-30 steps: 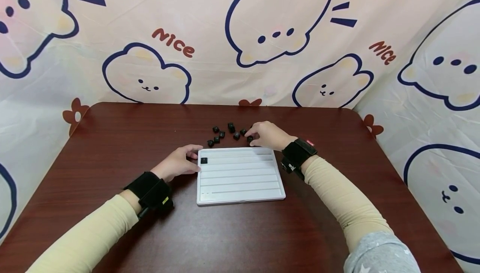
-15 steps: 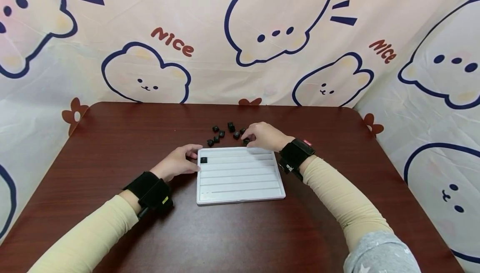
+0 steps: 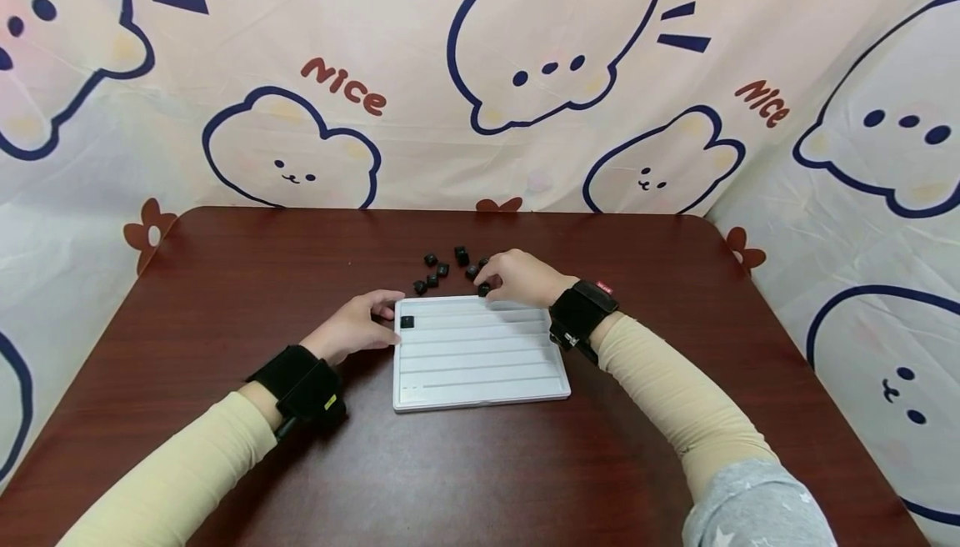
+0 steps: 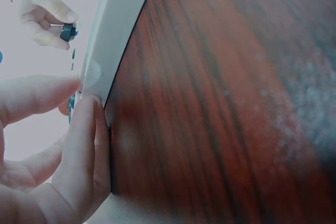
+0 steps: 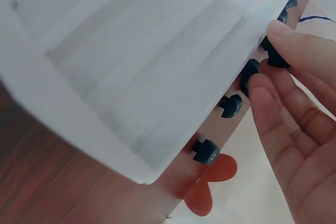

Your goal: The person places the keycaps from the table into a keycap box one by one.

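Note:
A white ridged tray (image 3: 483, 357) lies on the table, with one black keycap (image 3: 407, 322) seated at its upper left. My left hand (image 3: 352, 328) holds the tray's left side near the far corner; in the left wrist view its fingertips (image 4: 84, 106) press against the rim. Just beyond the tray's far edge, my right hand (image 3: 525, 278) pinches another small black keycap (image 5: 276, 56) between thumb and fingers. Several loose black keycaps (image 3: 432, 280) lie behind the tray, some partly covered by the right hand. Markings on them are too small to read.
The dark brown wooden table (image 3: 480, 480) carries the tray and keycaps. A patterned cloth (image 3: 420, 155) hangs behind and at the sides. Each wrist wears a black strap (image 3: 300, 384) with a camera.
My right hand has moved left and slightly nearer along the tray's far edge, carrying the pinched keycap. The left hand and the tray stay in place.

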Tool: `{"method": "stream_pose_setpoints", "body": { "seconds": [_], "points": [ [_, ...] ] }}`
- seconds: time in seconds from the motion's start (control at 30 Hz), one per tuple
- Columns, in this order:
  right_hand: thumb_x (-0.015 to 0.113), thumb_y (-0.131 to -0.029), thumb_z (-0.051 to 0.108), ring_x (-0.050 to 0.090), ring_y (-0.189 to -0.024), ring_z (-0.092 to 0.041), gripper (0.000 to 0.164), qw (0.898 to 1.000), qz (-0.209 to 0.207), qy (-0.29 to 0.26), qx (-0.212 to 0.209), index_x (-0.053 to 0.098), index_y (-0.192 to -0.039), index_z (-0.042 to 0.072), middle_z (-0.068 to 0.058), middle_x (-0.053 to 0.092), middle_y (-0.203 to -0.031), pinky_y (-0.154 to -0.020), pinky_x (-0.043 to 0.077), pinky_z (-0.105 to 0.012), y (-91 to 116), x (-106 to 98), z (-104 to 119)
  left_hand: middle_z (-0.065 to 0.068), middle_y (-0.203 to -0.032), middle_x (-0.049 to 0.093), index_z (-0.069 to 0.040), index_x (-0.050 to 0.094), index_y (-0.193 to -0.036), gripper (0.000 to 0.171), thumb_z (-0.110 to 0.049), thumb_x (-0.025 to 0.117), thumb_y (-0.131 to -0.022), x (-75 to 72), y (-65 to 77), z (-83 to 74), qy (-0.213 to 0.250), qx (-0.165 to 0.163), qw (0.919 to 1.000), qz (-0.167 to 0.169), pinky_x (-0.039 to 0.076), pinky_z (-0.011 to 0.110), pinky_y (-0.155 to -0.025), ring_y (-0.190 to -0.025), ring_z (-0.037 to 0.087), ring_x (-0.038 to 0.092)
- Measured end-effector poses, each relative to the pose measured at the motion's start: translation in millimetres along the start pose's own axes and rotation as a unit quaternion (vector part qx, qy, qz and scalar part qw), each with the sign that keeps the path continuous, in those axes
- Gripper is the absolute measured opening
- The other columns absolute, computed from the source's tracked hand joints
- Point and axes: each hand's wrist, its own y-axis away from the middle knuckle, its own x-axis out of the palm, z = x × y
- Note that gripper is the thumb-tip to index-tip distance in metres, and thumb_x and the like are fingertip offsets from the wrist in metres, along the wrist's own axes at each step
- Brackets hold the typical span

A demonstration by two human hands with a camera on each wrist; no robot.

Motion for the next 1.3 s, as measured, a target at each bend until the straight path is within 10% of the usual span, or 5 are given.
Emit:
{"method": "stream_pose_setpoints", "body": {
  "seconds": [1.3],
  "points": [
    [0.080,-0.090,0.009,0.062,-0.099,-0.019,0.028,0.998,0.026,0.005,-0.048,0.076,-0.117,0.006,-0.007,0.069,-0.114,-0.088,0.051,-0.030,-17.1,14.2,34.1,0.023,-0.126,0.047,0.003,0.043,-0.151,0.069,0.012,0.071,-0.089,-1.2,-0.2,-0.1,-0.009,0.004,0.9999,0.004,0.057,0.034,-0.084,-0.108,0.029,0.055]
  ]
}}
